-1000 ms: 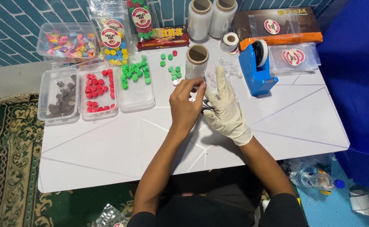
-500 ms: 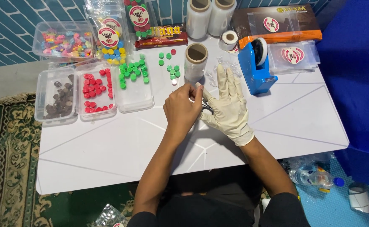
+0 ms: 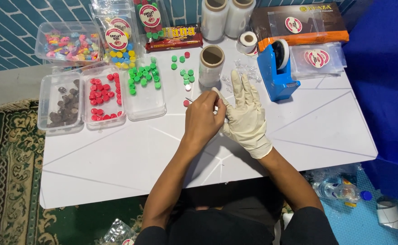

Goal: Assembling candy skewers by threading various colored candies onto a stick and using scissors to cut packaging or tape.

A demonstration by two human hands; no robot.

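My right hand [image 3: 245, 119] wears a cream rubber glove and rests over the white table [image 3: 117, 159], fingers spread and pointing away from me, holding nothing. My bare left hand [image 3: 202, 119] lies against its thumb side, fingers pinched on the glove near the thumb. A thin pale stick [image 3: 189, 99] pokes out by my left knuckles; whether I hold it is unclear. Just beyond both hands stands a roll of clear film [image 3: 211, 66], with loose green and red round pieces [image 3: 186, 75] next to it.
At the left are clear trays of brown [image 3: 63, 106], red [image 3: 101, 100] and green pieces [image 3: 142, 81]. A box of mixed colours [image 3: 69, 43] and filled bags [image 3: 117, 36] sit behind them. A blue tape dispenser [image 3: 276, 72] and a brown box [image 3: 299, 22] are at the right.
The gloved right hand has straightened, its fingers now spread and pointing away. My left hand stays pinched at the glove's thumb side.
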